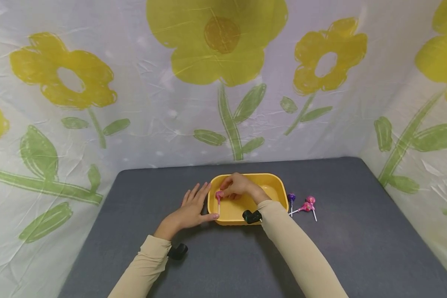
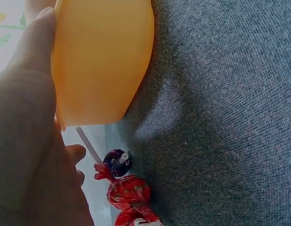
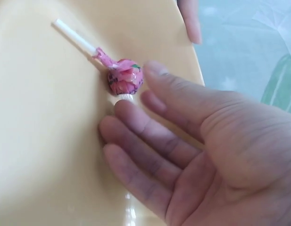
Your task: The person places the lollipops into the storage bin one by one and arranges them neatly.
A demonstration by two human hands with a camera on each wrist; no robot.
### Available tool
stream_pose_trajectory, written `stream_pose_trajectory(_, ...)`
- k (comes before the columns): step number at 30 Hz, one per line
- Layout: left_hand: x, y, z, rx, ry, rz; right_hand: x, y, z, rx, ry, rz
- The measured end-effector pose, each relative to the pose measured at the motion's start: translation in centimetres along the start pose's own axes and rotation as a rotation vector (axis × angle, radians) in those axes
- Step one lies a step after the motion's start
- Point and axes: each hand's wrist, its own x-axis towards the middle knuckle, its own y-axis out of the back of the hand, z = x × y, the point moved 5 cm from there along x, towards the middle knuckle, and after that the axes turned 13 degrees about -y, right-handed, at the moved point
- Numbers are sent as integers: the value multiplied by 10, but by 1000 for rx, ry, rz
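One grey tabletop (image 1: 223, 265) — flowered backdrop (image 1: 164, 107)

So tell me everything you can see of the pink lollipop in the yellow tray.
The round pink lollipop has a straight white stick. Its crinkled wrapper shows green and dark markings and narrows around the stick. It lies in the yellow plastic-looking tray, near the left end, stick toward the near side. The right hand has its fingers close by; contact is unclear.

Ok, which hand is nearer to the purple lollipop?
Right. The right hand is over the yellow tray, with the purple lollipop just outside the tray's right end; the left hand is at the tray's left end, farther off.
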Motion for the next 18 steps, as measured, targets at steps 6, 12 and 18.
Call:
stream_pose_trajectory(6,0,1,0,-6,-1,1,-9,10,-5,-21,62,6)
stream_pose_trajectory(12,1,1,0,8,-1,4,-21,21,-5,-28,75,16)
stream_pose_trajectory(18,1,1,1,-8,-5,19,-38,37,-3,-6,105,10)
